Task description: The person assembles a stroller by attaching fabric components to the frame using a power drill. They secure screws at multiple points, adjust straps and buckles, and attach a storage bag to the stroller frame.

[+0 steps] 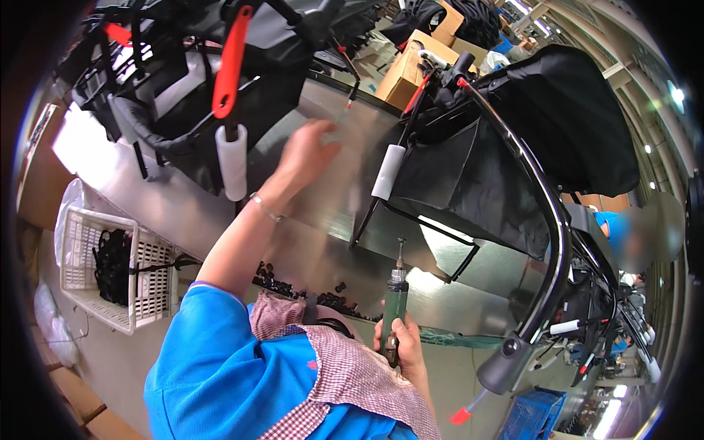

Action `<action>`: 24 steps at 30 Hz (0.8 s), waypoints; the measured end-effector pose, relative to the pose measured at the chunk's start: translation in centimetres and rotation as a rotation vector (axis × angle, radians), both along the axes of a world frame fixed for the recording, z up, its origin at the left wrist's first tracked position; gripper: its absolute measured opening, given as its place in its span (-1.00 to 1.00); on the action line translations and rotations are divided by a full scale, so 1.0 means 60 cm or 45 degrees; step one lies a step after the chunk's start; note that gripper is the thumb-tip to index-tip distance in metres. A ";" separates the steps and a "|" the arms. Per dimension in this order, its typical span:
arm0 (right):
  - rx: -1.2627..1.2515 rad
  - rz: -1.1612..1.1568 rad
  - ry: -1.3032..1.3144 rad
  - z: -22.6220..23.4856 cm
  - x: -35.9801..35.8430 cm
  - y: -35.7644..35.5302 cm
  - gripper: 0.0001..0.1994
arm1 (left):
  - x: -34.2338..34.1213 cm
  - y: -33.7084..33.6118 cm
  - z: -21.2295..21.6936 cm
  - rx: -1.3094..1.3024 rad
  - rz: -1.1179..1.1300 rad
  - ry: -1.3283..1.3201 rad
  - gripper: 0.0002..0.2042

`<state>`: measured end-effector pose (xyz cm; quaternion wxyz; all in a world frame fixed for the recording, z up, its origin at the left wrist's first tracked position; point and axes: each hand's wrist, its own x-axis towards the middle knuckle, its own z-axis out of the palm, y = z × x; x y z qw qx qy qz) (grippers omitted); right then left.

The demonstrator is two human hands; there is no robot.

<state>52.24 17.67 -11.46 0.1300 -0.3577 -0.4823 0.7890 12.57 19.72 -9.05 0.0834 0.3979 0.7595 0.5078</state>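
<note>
1. The right hand [400,343] sits low in the view, its grip clenched around a green pneumatic screwdriver [396,293] held upright, bit pointing up, just over the near edge of the metal desk [308,220].
2. The left hand [308,150] reaches far out over the desk with fingers spread and the grip released; it is blurred, and whether it touches anything cannot be told. A thin bracelet [265,207] circles the wrist.
3. Ahead of the screwdriver stands a stroller frame with black fabric [469,183], its curved chrome bar [543,205] sweeping down to a grey joint [506,363] on the right.
4. A second stroller frame [191,95] lies on the far left of the desk, with a red handle [231,62] and a foam-wrapped tube [233,161].
5. Small black parts [308,293] are scattered along the desk's near edge, between the two arms.
6. A white plastic basket [95,271] holding black items sits at the left, below the desk.
7. Cardboard boxes [411,70] stand beyond the desk.
</note>
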 end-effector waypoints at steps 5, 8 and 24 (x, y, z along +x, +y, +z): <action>-0.024 -0.052 0.019 0.007 -0.028 -0.007 -0.50 | 0.026 0.200 0.052 0.440 -0.392 -0.186 -0.69; 0.004 -0.115 0.027 0.004 -0.041 -0.022 -0.54 | 0.030 0.315 0.083 0.435 -0.367 -0.265 -0.64; 0.047 -0.124 -0.048 0.014 -0.059 -0.006 -0.60 | 0.055 0.362 0.053 1.055 -0.396 -0.670 -0.76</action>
